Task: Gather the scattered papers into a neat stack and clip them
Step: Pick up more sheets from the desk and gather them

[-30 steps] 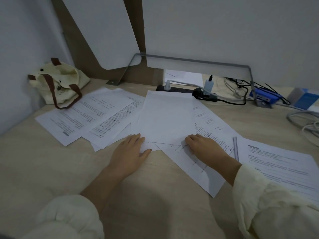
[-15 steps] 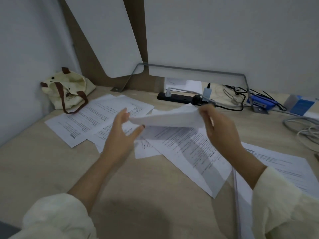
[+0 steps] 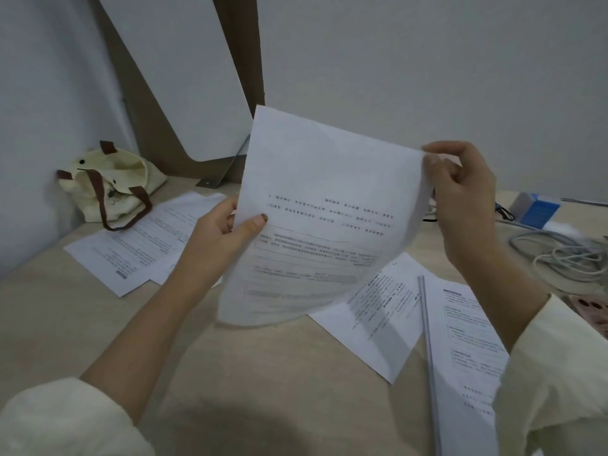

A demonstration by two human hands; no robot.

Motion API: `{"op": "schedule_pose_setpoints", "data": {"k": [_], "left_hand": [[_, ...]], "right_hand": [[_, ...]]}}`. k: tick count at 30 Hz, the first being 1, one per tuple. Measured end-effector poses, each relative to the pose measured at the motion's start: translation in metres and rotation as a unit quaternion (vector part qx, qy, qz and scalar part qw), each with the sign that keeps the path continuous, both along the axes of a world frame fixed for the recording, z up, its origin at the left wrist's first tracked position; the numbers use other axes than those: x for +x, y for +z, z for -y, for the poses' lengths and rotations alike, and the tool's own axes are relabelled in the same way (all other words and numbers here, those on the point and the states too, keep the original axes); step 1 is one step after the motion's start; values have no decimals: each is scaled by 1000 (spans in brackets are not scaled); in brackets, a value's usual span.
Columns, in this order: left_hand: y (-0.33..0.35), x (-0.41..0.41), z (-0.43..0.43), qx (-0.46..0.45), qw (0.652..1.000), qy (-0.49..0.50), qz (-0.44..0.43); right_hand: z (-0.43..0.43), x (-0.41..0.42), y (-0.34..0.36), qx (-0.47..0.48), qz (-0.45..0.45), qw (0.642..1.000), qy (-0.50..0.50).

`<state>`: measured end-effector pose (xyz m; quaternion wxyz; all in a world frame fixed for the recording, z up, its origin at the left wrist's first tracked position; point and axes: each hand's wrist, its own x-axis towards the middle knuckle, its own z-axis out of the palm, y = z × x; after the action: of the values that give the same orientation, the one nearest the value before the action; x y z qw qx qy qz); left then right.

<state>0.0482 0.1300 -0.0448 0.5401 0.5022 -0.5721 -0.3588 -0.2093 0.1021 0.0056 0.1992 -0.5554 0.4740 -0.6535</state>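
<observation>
I hold one printed sheet [image 3: 322,205] upright above the desk, its text showing through from the back. My left hand [image 3: 223,235] pinches its left edge, thumb on the near face. My right hand [image 3: 460,189] pinches its upper right corner. More printed papers lie flat on the desk: a group at the left [image 3: 138,248], one sheet under the lifted page [image 3: 378,311], and another at the right [image 3: 470,340]. A long grey slide-on binder bar [image 3: 427,350] lies across the right-hand papers.
A cream tote bag with brown handles [image 3: 108,182] sits in the back left corner. Coiled grey cables [image 3: 572,261] and a blue-and-white box [image 3: 536,209] lie at the back right. White panels [image 3: 184,77] lean against the wall. The wooden desk [image 3: 263,373] fills the foreground.
Both hands were flat on the papers, then lifted one sheet off the pile. The sheet has now swung from nearly level to upright in front of me.
</observation>
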Motion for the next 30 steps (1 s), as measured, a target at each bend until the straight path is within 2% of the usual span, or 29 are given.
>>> {"op": "schedule_pose_setpoints", "data": {"k": [2, 3, 5, 6, 8, 10, 11, 14, 18, 21, 23, 25, 27, 28, 30], "left_hand": [[-3, 9, -2, -5, 999, 48, -15], [-6, 14, -3, -4, 996, 78, -30], [-20, 28, -4, 7, 988, 131, -81], [-30, 34, -5, 21, 982, 155, -109], [-53, 45, -9, 54, 963, 208, -160], [-77, 51, -17, 88, 941, 254, -208], [-87, 53, -22, 102, 930, 265, -235], [-111, 50, -36, 141, 904, 239, -326], [-121, 31, -56, 222, 906, 127, -338], [-112, 22, -65, 306, 904, 67, -291], [-102, 19, -71, 375, 906, -2, -195], [-86, 21, -77, 415, 902, -97, -63], [-70, 25, -73, 381, 910, -162, 30], [-65, 29, -66, 348, 922, -160, 57], [-65, 39, -36, 241, 950, -81, 180]], "right_hand": [[3, -1, -11, 53, 42, 997, 34], [5, -1, -19, 94, 34, 994, 47], [6, -2, -39, 197, -76, 976, 61], [5, -2, -52, 246, -162, 953, 72], [-3, 1, -79, 324, -320, 883, 112], [-14, 8, -104, 371, -411, 818, 154], [-18, 12, -115, 386, -435, 797, 163], [-29, 18, -135, 401, -491, 756, 162], [-39, 25, -144, 345, -577, 732, 109], [-41, 30, -146, 306, -615, 723, 75], [-40, 31, -149, 283, -623, 726, 67], [-38, 32, -152, 270, -625, 730, 60], [-37, 33, -152, 270, -629, 727, 55], [-38, 34, -152, 273, -629, 726, 54], [-39, 35, -151, 276, -617, 735, 53]]}}
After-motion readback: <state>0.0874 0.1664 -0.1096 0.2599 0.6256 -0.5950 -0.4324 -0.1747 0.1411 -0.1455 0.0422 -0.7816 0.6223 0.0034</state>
